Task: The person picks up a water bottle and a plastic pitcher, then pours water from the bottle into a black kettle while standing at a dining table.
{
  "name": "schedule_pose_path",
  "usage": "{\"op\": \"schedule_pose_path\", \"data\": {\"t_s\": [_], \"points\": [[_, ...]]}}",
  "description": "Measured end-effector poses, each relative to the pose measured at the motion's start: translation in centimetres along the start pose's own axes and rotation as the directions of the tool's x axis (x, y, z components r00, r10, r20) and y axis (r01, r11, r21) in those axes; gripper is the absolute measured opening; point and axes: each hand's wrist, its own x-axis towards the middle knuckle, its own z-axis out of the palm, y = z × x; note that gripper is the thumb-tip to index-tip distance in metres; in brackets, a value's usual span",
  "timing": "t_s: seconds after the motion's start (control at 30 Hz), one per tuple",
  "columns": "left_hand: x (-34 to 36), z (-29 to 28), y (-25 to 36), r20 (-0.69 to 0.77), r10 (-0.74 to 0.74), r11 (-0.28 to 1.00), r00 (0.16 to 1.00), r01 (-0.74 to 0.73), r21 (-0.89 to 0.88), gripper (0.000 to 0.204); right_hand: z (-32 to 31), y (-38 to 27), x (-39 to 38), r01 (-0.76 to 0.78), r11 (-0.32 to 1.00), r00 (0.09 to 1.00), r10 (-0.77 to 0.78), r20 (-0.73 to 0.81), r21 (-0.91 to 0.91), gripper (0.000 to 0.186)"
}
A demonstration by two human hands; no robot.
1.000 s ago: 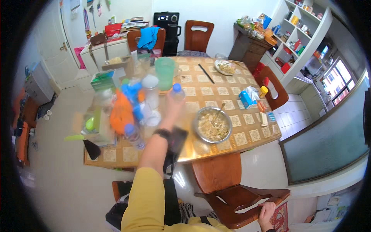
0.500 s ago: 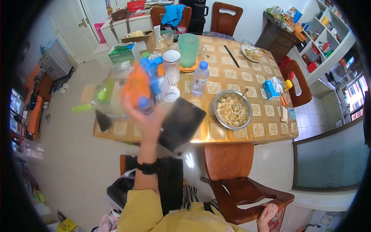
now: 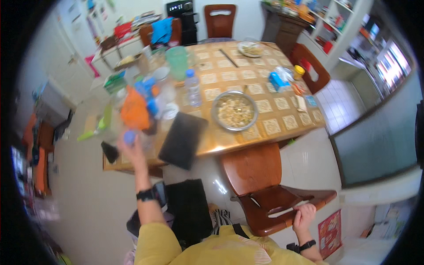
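My left hand (image 3: pixel 134 152) is wrapped round a blue-capped bottle (image 3: pixel 130 137) at the near left of the table, below an orange bag (image 3: pixel 134 110). A black tablet-like object (image 3: pixel 182 139) lies right of it at the table's edge. Another blue-capped clear bottle (image 3: pixel 192 90) stands behind that, beside a metal bowl of food (image 3: pixel 234 110). My right hand (image 3: pixel 304 217) grips the top rail of a wooden chair (image 3: pixel 251 170) pulled out at the near side.
The patterned table (image 3: pixel 274 126) also bears a green pitcher (image 3: pixel 176 62), a plate of food (image 3: pixel 251 48), a blue tissue box (image 3: pixel 277 82) and several containers. More wooden chairs (image 3: pixel 221 20) surround it. A frosted partition (image 3: pixel 375 137) is at the right, a dark cloth item (image 3: pixel 185 212) below.
My left hand has left the middle bottle and moved leftward to the nearer one. My right hand stays on the chair. The view has shifted with my head.
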Motion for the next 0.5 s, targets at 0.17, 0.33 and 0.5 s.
{"op": "schedule_pose_path", "data": {"t_s": [0.17, 0.33, 0.5], "points": [[-0.1, -4.8, 10.2, 0.297, 0.125, 0.970, 0.947, -0.054, -0.236, 0.036, 0.1, 1.4, -0.4, 0.070, 0.996, 0.985, -0.062, -0.160, 0.048, 0.009], [-4.1, -7.3, 23.9, 0.409, 0.615, 0.752, 0.674, -0.346, -0.561, 0.039, -1.9, 3.2, -1.8, 0.150, 0.812, 0.988, -0.097, -0.124, 0.564, 0.020], [-17.2, -1.0, 34.1, 0.267, 0.827, 0.180, 0.494, 0.218, -0.959, 0.065, -10.8, 5.0, -13.1, -0.188, 0.515, 0.971, -0.029, 0.236, 0.836, 0.048]]}}
